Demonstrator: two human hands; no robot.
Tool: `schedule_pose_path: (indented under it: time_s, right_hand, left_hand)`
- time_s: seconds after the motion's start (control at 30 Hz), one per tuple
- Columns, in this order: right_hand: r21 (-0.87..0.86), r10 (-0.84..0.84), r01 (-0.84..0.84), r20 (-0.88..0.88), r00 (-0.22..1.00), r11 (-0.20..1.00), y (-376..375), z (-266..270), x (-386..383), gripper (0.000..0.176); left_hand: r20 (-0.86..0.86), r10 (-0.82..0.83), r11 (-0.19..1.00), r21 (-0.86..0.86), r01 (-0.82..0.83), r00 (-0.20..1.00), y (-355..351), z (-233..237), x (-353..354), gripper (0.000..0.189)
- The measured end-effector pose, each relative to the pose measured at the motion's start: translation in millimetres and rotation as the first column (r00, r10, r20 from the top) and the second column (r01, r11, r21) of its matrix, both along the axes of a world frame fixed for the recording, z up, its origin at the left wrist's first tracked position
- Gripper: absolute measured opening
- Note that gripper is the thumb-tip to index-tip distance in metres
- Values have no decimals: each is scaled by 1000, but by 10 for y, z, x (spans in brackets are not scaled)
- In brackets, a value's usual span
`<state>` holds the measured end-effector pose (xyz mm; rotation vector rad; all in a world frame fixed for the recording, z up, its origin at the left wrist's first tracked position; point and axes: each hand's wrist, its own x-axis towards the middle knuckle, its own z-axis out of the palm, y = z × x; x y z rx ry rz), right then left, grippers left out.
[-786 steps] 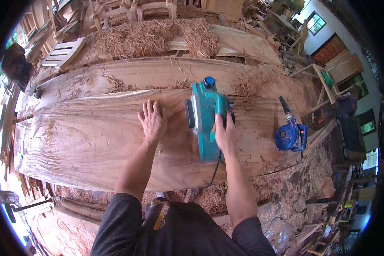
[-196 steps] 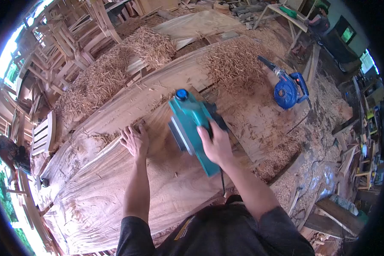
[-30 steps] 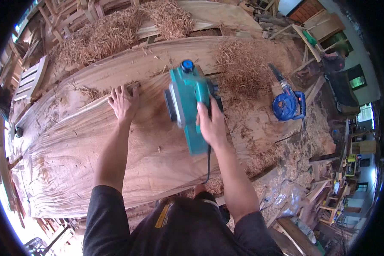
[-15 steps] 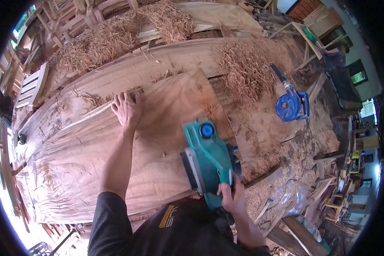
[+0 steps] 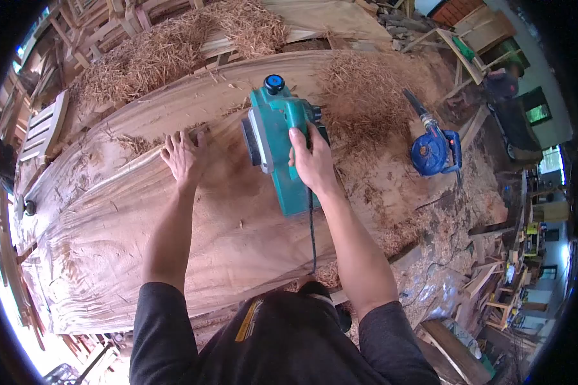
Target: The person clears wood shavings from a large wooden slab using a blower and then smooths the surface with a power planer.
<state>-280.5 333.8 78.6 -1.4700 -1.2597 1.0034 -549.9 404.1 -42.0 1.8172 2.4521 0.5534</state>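
My right hand (image 5: 311, 156) is wrapped round the rear handle of a teal electric planer (image 5: 278, 151) with a blue-topped front knob. The planer lies over the right part of a broad wooden slab (image 5: 128, 244), its nose toward the far edge. A black cord (image 5: 312, 231) trails back from it toward my body. Left of the planer, my left hand (image 5: 183, 157) rests with fingers spread on the slab's far edge. Some curled shavings (image 5: 135, 142) lie just beyond that hand.
A blue blower (image 5: 431, 153) with a black nozzle lies to the right. Heaps of wood shavings (image 5: 167, 61) cover boards at the back. A slatted wooden piece (image 5: 43, 128) stands at the far left. Timber offcuts (image 5: 456, 353) lie at the lower right.
The planer has moved forward and slightly left, away from my body toward the slab's far edge, with my right arm now stretched out. My left hand stays at nearly the same spot.
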Motion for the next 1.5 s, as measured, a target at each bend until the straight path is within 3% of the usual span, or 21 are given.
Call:
schedule_pose_path:
  time_s: [0.13, 0.23, 0.27, 0.3, 0.37, 0.4, 0.47, 0.57, 0.67, 0.77, 0.83, 0.9, 0.93, 1.0, 1.03, 1.1, 1.23, 1.3, 1.4, 1.47, 1.5]
  right_hand:
    - [-13, -9, 10, 104, 994, 1000, -710, -48, 140, 47]
    - [-203, -37, 49, 64, 997, 978, -2025, 49, 343, 50]
    - [-233, -14, 39, 109, 994, 972, -2470, 81, 435, 51]
    - [-231, -65, 94, 128, 990, 968, -3064, -193, 580, 53]
    - [-335, 20, 18, 110, 994, 942, -3628, 21, 771, 57]
    - [-364, 34, 3, 96, 995, 931, -3766, 54, 808, 58]
    - [-347, 18, 18, 101, 995, 938, -3818, 2, 819, 57]
    - [-289, 0, 32, 108, 994, 957, -3594, -80, 746, 57]
    - [-265, -43, 64, 83, 996, 962, -3116, -70, 593, 55]
    - [-219, -38, 50, 59, 998, 975, -2538, -51, 434, 50]
    - [-174, -27, 34, 45, 999, 984, -2105, -47, 338, 46]
    - [-136, -40, 43, 19, 999, 990, -1697, -32, 234, 42]
    - [-125, -37, 41, 32, 999, 991, -1524, -24, 199, 42]
    - [-98, -30, 36, 62, 998, 995, -1168, -16, 142, 42]
    - [-66, -40, 44, 59, 997, 997, -998, -28, 112, 42]
    - [-9, -54, 55, 53, 997, 998, -657, -72, 48, 43]
    - [53, -105, 98, 133, 986, 994, 130, -176, -75, 46]
    - [-79, -16, 18, 23, 1000, 997, 501, 50, -75, 47]
    - [13, -67, 67, 60, 996, 998, 554, -52, -141, 44]
    - [29, -76, 76, -6, 997, 997, 228, -151, -78, 43]
    - [-56, -43, 41, -32, 999, 998, -87, 34, -71, 43]
  left_hand:
    - [-65, -53, 989, 137, 62, 996, -49, 21, 17, 56]
    - [210, -381, 910, 258, 325, 900, 2, -410, -41, 50]
    - [308, -548, 834, 276, 478, 778, -230, -188, 252, 52]
    - [387, -721, 683, 252, 686, 575, -612, 286, 643, 53]
    - [498, -857, 257, 191, 947, 132, -1240, 871, 1177, 57]
    - [671, -741, 126, 131, 983, 6, -1439, 1023, 1363, 48]
    - [448, -892, -15, 87, 996, -53, -1595, 1111, 1623, 43]
    - [355, -935, 1, 89, 996, -31, -1427, 1055, 1666, 39]
    - [347, -880, 333, -32, 942, 323, -1340, 1015, 1652, 39]
    - [385, -713, 545, -221, 809, 586, -1017, 1303, 1608, 43]
    - [538, -686, 589, 16, 808, 489, -697, 1091, 1340, 57]
    - [670, -498, 794, 97, 600, 551, -360, 894, 911, 75]
    - [376, -485, 871, 125, 475, 790, -88, 657, 645, 79]
    - [96, -102, 994, 47, 98, 990, 145, 286, 166, 75]
    - [19, -58, 992, 111, 56, 998, 250, -210, -117, 68]
    - [-7, -94, 988, -127, 92, 996, 167, 43, -100, 62]
    - [24, -79, 991, -105, 81, 997, 141, 136, -70, 58]
    - [-3, -88, 992, -86, 88, 996, 154, 84, -90, 57]
    - [26, -107, 994, -35, 108, 994, 144, 85, -96, 57]
    - [18, -99, 994, -37, 99, 995, 133, 81, -97, 58]
    - [13, -100, 994, -39, 100, 995, 151, 82, -88, 59]
